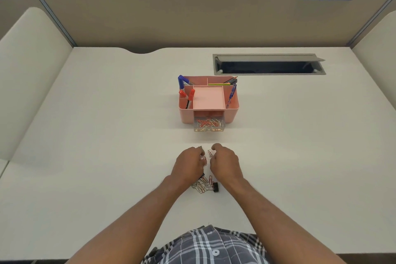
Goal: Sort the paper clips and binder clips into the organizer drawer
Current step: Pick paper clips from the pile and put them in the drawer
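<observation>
Your left hand and right hand curl side by side over loose paper clips; whether either pinches one, you cannot tell. More clips and a black binder clip lie nearer you, and the open organizer drawer sits farther away, holding clips.

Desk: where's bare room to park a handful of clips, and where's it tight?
Free: the desk left of the pink organizer, and right of it below the cable hatch. A bare strip lies between the open drawer and the hands. Crowded: left hand, right hand and clip pile.
</observation>
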`<state>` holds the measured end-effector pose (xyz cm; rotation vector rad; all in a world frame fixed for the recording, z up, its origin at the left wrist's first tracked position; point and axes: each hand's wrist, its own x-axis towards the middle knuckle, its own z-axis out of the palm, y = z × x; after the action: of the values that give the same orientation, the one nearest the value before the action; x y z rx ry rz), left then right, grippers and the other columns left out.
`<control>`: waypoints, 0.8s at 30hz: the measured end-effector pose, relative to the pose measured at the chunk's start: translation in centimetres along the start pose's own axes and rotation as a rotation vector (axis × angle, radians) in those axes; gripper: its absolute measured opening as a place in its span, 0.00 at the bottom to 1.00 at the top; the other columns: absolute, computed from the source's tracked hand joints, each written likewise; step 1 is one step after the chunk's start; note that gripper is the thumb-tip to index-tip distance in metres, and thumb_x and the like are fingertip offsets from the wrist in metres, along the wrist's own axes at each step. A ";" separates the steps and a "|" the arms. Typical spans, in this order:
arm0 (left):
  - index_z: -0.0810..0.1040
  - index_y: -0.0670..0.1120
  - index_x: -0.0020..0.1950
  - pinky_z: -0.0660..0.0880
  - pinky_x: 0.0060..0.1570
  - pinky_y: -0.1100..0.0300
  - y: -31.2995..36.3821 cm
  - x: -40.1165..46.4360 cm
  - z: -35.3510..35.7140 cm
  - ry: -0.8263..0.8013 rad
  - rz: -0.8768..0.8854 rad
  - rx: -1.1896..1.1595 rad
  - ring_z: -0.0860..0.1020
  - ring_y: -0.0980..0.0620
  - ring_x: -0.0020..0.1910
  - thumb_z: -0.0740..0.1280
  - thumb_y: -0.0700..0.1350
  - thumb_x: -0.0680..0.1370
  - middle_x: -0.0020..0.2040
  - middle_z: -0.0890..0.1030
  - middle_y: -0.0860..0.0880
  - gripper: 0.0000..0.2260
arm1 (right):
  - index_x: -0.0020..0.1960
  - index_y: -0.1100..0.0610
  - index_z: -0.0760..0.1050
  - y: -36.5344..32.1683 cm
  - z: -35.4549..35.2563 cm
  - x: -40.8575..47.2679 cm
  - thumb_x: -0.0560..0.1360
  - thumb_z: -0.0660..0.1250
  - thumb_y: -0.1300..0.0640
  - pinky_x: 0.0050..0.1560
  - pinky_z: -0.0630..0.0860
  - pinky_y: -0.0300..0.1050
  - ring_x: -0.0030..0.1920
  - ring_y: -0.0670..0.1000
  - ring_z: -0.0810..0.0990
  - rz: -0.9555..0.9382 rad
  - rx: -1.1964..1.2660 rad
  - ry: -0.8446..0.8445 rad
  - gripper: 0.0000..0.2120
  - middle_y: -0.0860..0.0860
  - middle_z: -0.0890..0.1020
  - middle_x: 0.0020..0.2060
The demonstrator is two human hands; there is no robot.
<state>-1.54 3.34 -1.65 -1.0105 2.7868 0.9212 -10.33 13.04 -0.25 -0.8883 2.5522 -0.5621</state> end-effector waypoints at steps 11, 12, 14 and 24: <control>0.73 0.42 0.44 0.65 0.37 0.54 1.1 0.1 0.1 -0.020 0.052 0.178 0.76 0.41 0.45 0.65 0.42 0.76 0.45 0.79 0.42 0.04 | 0.36 0.56 0.69 -0.6 0.4 1.3 0.74 0.61 0.59 0.35 0.64 0.45 0.36 0.57 0.73 0.032 -0.119 -0.049 0.08 0.56 0.79 0.39; 0.73 0.42 0.44 0.64 0.38 0.55 1.2 0.1 0.1 -0.028 0.057 0.198 0.76 0.41 0.45 0.65 0.42 0.76 0.46 0.79 0.41 0.04 | 0.37 0.56 0.69 -0.6 0.4 1.4 0.74 0.61 0.60 0.35 0.64 0.45 0.36 0.58 0.73 0.032 -0.125 -0.050 0.07 0.57 0.79 0.40; 0.71 0.44 0.42 0.63 0.37 0.55 1.4 0.2 0.0 -0.050 0.050 0.223 0.77 0.41 0.45 0.65 0.41 0.76 0.46 0.79 0.41 0.04 | 0.37 0.57 0.71 -0.8 0.3 1.4 0.72 0.62 0.63 0.35 0.64 0.45 0.36 0.58 0.73 0.034 -0.134 -0.061 0.05 0.57 0.79 0.40; 0.74 0.40 0.45 0.60 0.38 0.55 1.4 0.1 -0.4 -0.071 0.165 0.338 0.74 0.41 0.45 0.59 0.33 0.71 0.47 0.77 0.40 0.07 | 0.30 0.54 0.58 -1.3 -0.5 1.8 0.71 0.63 0.65 0.34 0.62 0.44 0.36 0.56 0.69 0.008 -0.218 -0.167 0.17 0.59 0.76 0.41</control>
<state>-2.38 3.96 -0.65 -0.6951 2.8615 0.4587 -11.18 11.05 0.44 -0.9540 2.4941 -0.1985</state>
